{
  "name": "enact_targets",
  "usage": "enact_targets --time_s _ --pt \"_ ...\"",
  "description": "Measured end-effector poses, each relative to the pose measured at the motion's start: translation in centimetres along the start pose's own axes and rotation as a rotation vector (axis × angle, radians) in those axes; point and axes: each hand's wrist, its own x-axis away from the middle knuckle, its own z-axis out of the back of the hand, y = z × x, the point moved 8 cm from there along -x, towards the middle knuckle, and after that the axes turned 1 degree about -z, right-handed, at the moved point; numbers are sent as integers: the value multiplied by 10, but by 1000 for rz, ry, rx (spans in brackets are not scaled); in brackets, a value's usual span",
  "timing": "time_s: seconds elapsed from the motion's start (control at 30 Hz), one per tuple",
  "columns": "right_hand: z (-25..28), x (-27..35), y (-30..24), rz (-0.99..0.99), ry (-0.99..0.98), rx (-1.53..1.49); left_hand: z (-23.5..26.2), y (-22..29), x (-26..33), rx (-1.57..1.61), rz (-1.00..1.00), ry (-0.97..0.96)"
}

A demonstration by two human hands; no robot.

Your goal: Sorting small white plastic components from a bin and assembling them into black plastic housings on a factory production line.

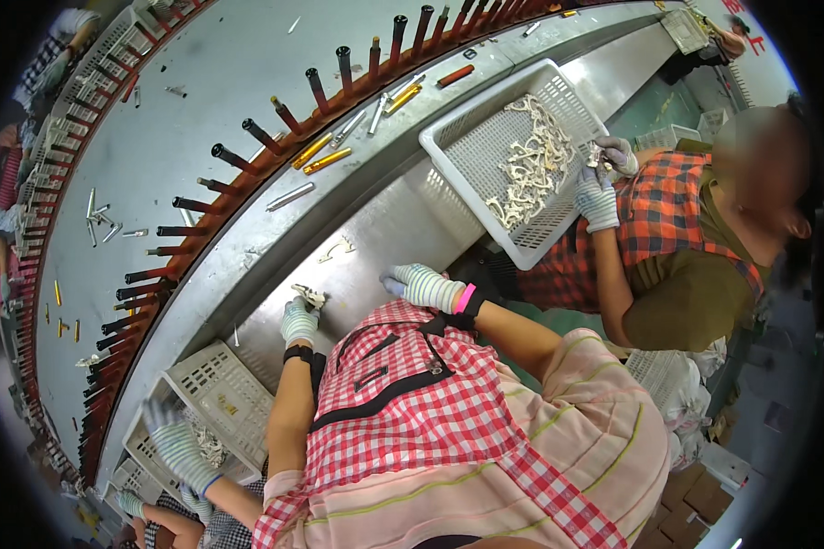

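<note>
Both gloved hands: left hand (299,320) pinching a small part (311,295) (fingers curled), right hand (423,285) flat.

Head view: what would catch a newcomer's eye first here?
The long curved row of dark red pegs sweeps across the grey work surface, with gold and silver tubes lying beside it. Below centre, the person's gloved left hand holds a small pale part, while the gloved right hand rests on the metal ledge. At right, a co-worker in a plaid shirt picks from a white basket of pale parts.
</note>
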Motion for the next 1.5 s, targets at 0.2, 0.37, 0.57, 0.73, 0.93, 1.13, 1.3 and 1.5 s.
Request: enact_targets --time_s 0.2,0.37,0.57,0.73,0.93,1.13,1.3,1.5 --pt "16 7 -10 -220 -92 22 -2 -5 22 -93 15 3" --pt "9 -7 -7 -7 -22 67 -6 -4 17 -217 47 -97" --pt "9 -17 -9 4 -27 64 13 1 5 83 -38 97" --pt "4 -24 -17 88 -35 118 30 -26 8 688 4 285" --pt "4 -24 -38 75 -4 192 51 -19 28 572 -70 321" --pt "-1 -23 -25 30 -70 -94 44 3 44 1935 224 -214" --pt "-12 -36 -25 -17 -139 -44 53 -13 64 1581 230 -69" --pt "-15 -45 -28 1 -145 55 35 -18 57 1561 35 82"
